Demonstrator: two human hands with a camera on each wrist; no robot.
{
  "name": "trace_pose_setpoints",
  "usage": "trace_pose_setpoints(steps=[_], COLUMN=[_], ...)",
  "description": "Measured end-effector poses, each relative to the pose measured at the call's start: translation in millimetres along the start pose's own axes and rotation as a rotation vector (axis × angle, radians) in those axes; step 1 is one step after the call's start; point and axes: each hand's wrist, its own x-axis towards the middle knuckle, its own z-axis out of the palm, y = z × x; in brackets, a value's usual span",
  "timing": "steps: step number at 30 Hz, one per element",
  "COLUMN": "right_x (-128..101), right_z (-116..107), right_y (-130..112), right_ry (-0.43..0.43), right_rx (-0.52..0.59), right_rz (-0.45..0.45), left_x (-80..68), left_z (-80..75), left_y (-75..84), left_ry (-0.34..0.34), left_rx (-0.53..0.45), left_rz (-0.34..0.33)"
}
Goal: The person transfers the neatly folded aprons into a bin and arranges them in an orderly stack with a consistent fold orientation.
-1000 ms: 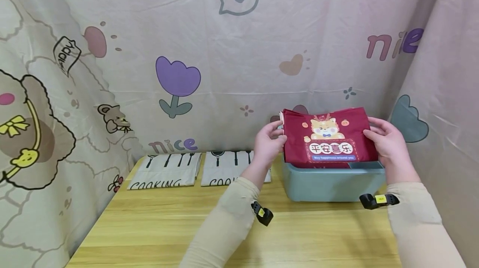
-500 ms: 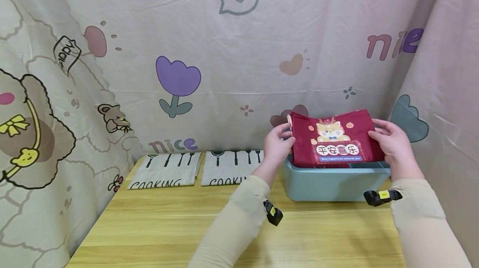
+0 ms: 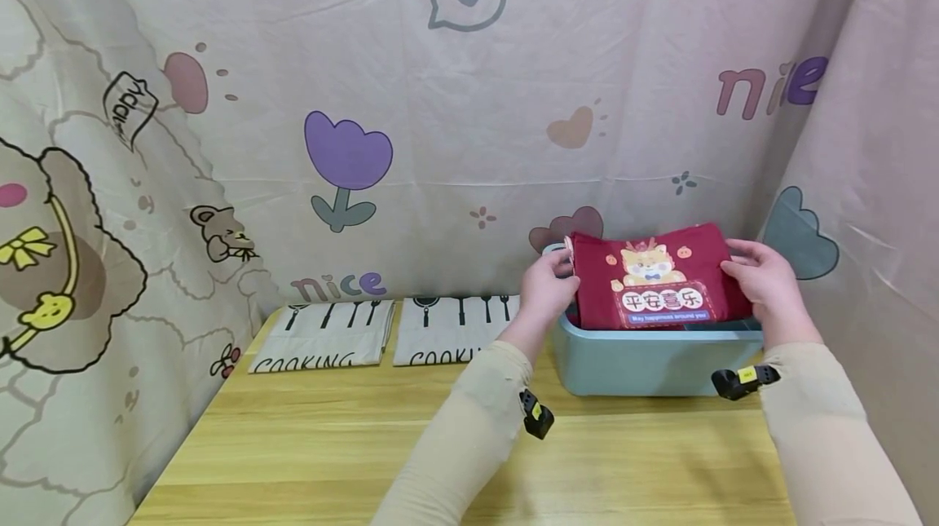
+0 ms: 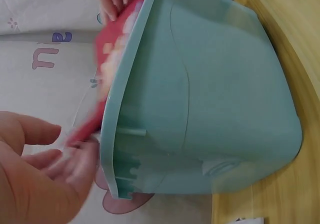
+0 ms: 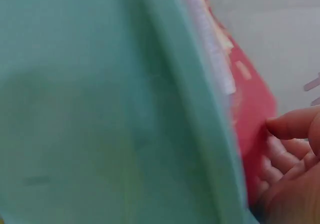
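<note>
A folded red cloth (image 3: 653, 281) with a cartoon animal and white lettering sits tilted in the mouth of a blue-green plastic bin (image 3: 653, 363). Its lower part is hidden behind the bin's front wall. At the cloth's left edge, my left hand (image 3: 548, 289) holds it between thumb and fingers; in the left wrist view the left hand (image 4: 45, 169) is beside the bin rim, thumb and fingers around the cloth's corner. My right hand (image 3: 766, 285) pinches the right edge, and the right wrist view shows the right thumb on the red cloth (image 5: 252, 109).
Two folded white cloths printed with utensils and "COOKING" lie left of the bin, one farther left (image 3: 323, 338) and one nearer (image 3: 447, 334). All stand on a wooden table (image 3: 367, 444). Printed curtains (image 3: 455, 102) hang behind and at both sides.
Both hands have moved the red cloth slightly right, then lowered it a little into the bin. The white cloths and the bin's front have stayed in place.
</note>
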Motion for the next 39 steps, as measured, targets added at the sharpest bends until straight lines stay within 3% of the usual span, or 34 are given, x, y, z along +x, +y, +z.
trace_pose_setpoints(steps=[4,7,18,27,35,39], right_x=[-1,-4,-14,-27,-37,-42], right_z=[0,1,10,23,35,41], right_y=[6,8,5,0,-2,-4], right_ry=[-0.041,-0.042,-0.045,-0.054,-0.050,-0.029], right_rx=[-0.153,-0.217,-0.312,-0.337,-0.353,-0.374], right_rz=[-0.077,-0.108,-0.289,-0.359,-0.414,-0.444], left_x=[-2.5,-3.3,-10.8,-21.2,-30.9,-34.3], left_z=[-7.2,-11.4,-17.1,-19.9,-26.1,-29.3], left_y=[-2.4,-4.3,-10.0,-13.8,-18.2,-20.7], left_ry=[-0.025,-0.037,-0.062,-0.082,-0.109,-0.095], left_rx=[0.119,0.135,0.243,0.405,0.435,0.512], left_rz=[0.009,0.037,0.140,0.264,0.303,0.384])
